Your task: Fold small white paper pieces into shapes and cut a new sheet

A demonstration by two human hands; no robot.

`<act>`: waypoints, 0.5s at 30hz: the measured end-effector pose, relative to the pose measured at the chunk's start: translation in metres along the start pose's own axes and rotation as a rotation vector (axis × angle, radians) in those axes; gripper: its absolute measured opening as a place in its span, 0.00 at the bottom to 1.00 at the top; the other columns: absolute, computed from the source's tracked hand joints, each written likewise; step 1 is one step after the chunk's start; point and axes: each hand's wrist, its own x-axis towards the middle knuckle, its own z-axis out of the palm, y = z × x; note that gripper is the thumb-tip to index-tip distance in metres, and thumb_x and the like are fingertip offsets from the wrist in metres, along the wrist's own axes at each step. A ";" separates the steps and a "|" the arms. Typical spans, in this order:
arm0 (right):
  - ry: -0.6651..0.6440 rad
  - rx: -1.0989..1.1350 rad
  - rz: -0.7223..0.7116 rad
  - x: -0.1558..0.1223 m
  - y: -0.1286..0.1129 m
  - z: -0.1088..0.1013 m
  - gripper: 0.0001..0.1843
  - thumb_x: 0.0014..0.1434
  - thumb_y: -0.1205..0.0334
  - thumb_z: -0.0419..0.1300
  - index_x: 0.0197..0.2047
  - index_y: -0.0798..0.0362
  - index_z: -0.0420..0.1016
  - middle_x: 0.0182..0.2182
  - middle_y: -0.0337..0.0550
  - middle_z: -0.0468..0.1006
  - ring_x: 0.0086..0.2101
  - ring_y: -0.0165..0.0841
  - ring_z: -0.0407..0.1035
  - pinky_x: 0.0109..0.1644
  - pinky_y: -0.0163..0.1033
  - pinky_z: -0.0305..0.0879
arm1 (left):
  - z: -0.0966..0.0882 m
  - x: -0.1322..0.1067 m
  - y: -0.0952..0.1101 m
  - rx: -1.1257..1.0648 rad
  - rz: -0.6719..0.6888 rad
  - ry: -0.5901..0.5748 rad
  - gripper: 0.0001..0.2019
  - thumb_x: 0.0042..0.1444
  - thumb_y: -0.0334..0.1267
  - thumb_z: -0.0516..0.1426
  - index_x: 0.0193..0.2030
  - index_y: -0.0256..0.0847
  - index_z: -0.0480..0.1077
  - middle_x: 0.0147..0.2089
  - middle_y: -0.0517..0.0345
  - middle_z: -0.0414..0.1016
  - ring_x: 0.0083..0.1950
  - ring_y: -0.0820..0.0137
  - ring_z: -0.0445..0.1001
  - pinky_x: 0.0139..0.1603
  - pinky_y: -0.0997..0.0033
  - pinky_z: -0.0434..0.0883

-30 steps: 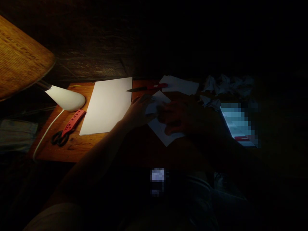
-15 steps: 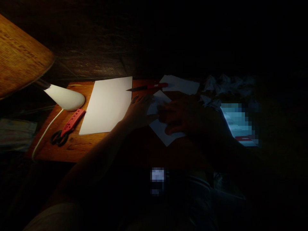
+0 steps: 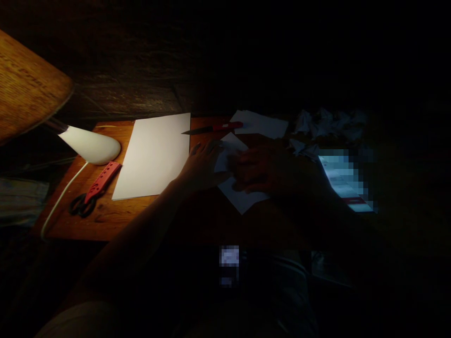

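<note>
A small white sheet of paper [image 3: 243, 199], turned corner towards me, lies on the table beneath both hands. My left hand [image 3: 202, 164] rests at its left side with the fingers stretched out, fingertips pointing away from me and the thumb reaching across the sheet. Over the sheet's right part is my right hand [image 3: 259, 166], dark and slightly smeared; how its fingers close cannot be made out. Just beyond the hands a knife [image 3: 213, 128] with a red handle lies across the edges of a large white sheet [image 3: 155, 157] and another small paper piece [image 3: 264, 124].
A lamp [image 3: 93, 144] with a wooden-looking shade stands at the left of the wooden table [image 3: 102, 225]. Black-handled scissors [image 3: 82, 205] in a red cover [image 3: 104, 180] lie near it. Several folded paper shapes [image 3: 327, 123] and a lit screen [image 3: 343, 180] are at the right.
My right hand has shifted slightly over the small sheet, its thumb now tucked closer to the fingers. My left hand stays in place. The whole view has moved a little.
</note>
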 end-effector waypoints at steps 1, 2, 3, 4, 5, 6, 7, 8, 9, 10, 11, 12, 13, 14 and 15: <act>-0.004 -0.007 -0.016 -0.001 0.000 -0.001 0.08 0.68 0.54 0.75 0.50 0.37 0.93 0.71 0.42 0.81 0.70 0.53 0.71 0.76 0.65 0.61 | 0.000 0.000 0.001 0.003 -0.003 -0.005 0.37 0.63 0.50 0.67 0.75 0.40 0.64 0.80 0.34 0.66 0.78 0.38 0.69 0.81 0.30 0.63; -0.010 -0.009 -0.028 -0.001 0.000 -0.003 0.07 0.68 0.55 0.75 0.48 0.37 0.94 0.71 0.41 0.80 0.70 0.53 0.71 0.76 0.66 0.61 | 0.000 0.000 0.001 0.005 -0.005 -0.007 0.38 0.63 0.50 0.67 0.75 0.40 0.64 0.80 0.34 0.66 0.78 0.38 0.69 0.81 0.30 0.63; -0.015 -0.009 -0.033 -0.001 0.000 -0.004 0.06 0.68 0.56 0.75 0.47 0.36 0.94 0.71 0.40 0.80 0.70 0.53 0.71 0.76 0.66 0.61 | 0.000 0.000 0.001 0.006 -0.004 -0.006 0.39 0.62 0.51 0.68 0.75 0.40 0.63 0.80 0.34 0.65 0.79 0.38 0.69 0.81 0.30 0.62; -0.013 -0.009 -0.031 -0.001 -0.001 -0.005 0.05 0.67 0.57 0.75 0.45 0.36 0.94 0.71 0.39 0.80 0.70 0.52 0.70 0.75 0.66 0.62 | 0.001 0.000 0.002 0.005 -0.001 -0.002 0.40 0.61 0.52 0.68 0.76 0.41 0.63 0.81 0.34 0.65 0.79 0.37 0.68 0.81 0.30 0.62; -0.013 -0.008 -0.027 -0.001 -0.001 -0.005 0.05 0.67 0.57 0.75 0.44 0.37 0.94 0.72 0.39 0.80 0.70 0.52 0.70 0.75 0.66 0.62 | 0.001 0.000 0.001 0.003 0.003 0.002 0.41 0.60 0.53 0.69 0.76 0.41 0.62 0.81 0.34 0.65 0.79 0.37 0.68 0.81 0.29 0.62; -0.015 -0.005 -0.022 -0.001 -0.001 -0.006 0.04 0.66 0.58 0.75 0.43 0.38 0.94 0.72 0.39 0.79 0.70 0.52 0.69 0.75 0.66 0.62 | 0.002 0.000 0.001 0.001 0.007 0.005 0.42 0.60 0.54 0.70 0.76 0.41 0.62 0.81 0.33 0.64 0.80 0.36 0.67 0.81 0.29 0.62; -0.022 -0.001 -0.017 -0.001 0.000 -0.006 0.05 0.66 0.58 0.75 0.43 0.38 0.94 0.73 0.40 0.78 0.71 0.52 0.68 0.75 0.66 0.62 | 0.003 0.000 0.001 -0.001 0.009 0.007 0.43 0.59 0.55 0.70 0.76 0.41 0.62 0.81 0.33 0.64 0.80 0.36 0.67 0.81 0.29 0.63; -0.032 0.005 -0.011 -0.001 0.001 -0.006 0.05 0.67 0.58 0.75 0.44 0.38 0.94 0.74 0.41 0.78 0.72 0.53 0.68 0.75 0.66 0.62 | 0.004 0.000 0.000 -0.002 0.008 0.007 0.44 0.59 0.56 0.70 0.75 0.40 0.62 0.81 0.32 0.64 0.80 0.36 0.66 0.81 0.29 0.63; -0.045 0.010 -0.005 -0.002 0.003 -0.007 0.06 0.67 0.58 0.74 0.45 0.38 0.94 0.74 0.41 0.77 0.72 0.54 0.67 0.75 0.67 0.62 | 0.005 0.001 -0.001 -0.004 0.006 0.006 0.44 0.59 0.57 0.71 0.75 0.40 0.62 0.81 0.32 0.64 0.80 0.36 0.66 0.81 0.29 0.63; -0.055 0.013 0.000 -0.003 0.006 -0.007 0.06 0.68 0.57 0.73 0.45 0.38 0.95 0.75 0.41 0.77 0.72 0.55 0.66 0.75 0.68 0.62 | 0.006 0.001 -0.002 -0.006 0.006 0.005 0.45 0.58 0.57 0.71 0.75 0.40 0.62 0.81 0.32 0.64 0.80 0.36 0.66 0.81 0.29 0.63; -0.059 0.013 0.006 -0.005 0.010 -0.008 0.07 0.68 0.57 0.73 0.46 0.38 0.95 0.75 0.41 0.77 0.73 0.56 0.66 0.75 0.69 0.62 | 0.007 0.001 -0.002 -0.010 0.006 0.005 0.45 0.58 0.57 0.72 0.75 0.40 0.62 0.81 0.32 0.64 0.80 0.36 0.66 0.81 0.29 0.63; -0.054 0.010 0.015 -0.007 0.015 -0.009 0.06 0.68 0.57 0.73 0.45 0.38 0.95 0.74 0.41 0.77 0.73 0.57 0.65 0.74 0.69 0.62 | 0.007 0.001 -0.003 -0.014 0.005 0.006 0.46 0.57 0.58 0.72 0.75 0.40 0.62 0.81 0.32 0.64 0.80 0.36 0.66 0.81 0.29 0.63; -0.045 0.005 0.022 -0.010 0.019 -0.011 0.06 0.67 0.57 0.73 0.44 0.39 0.95 0.74 0.42 0.78 0.72 0.57 0.66 0.74 0.69 0.62 | 0.007 0.001 -0.004 -0.019 0.005 0.009 0.46 0.57 0.58 0.72 0.75 0.40 0.63 0.81 0.32 0.64 0.80 0.36 0.67 0.81 0.29 0.64; -0.027 -0.001 0.038 -0.013 0.024 -0.012 0.05 0.66 0.57 0.74 0.42 0.40 0.95 0.73 0.42 0.79 0.72 0.57 0.67 0.73 0.69 0.63 | 0.008 0.001 -0.005 -0.024 0.005 0.010 0.46 0.56 0.58 0.73 0.75 0.40 0.63 0.81 0.33 0.64 0.80 0.36 0.67 0.81 0.29 0.64; -0.009 -0.005 0.048 -0.016 0.029 -0.014 0.05 0.65 0.59 0.74 0.42 0.41 0.95 0.72 0.44 0.80 0.70 0.57 0.68 0.72 0.68 0.64 | 0.008 0.001 -0.005 -0.028 0.004 0.011 0.46 0.56 0.59 0.72 0.75 0.40 0.63 0.81 0.33 0.63 0.80 0.35 0.67 0.81 0.29 0.64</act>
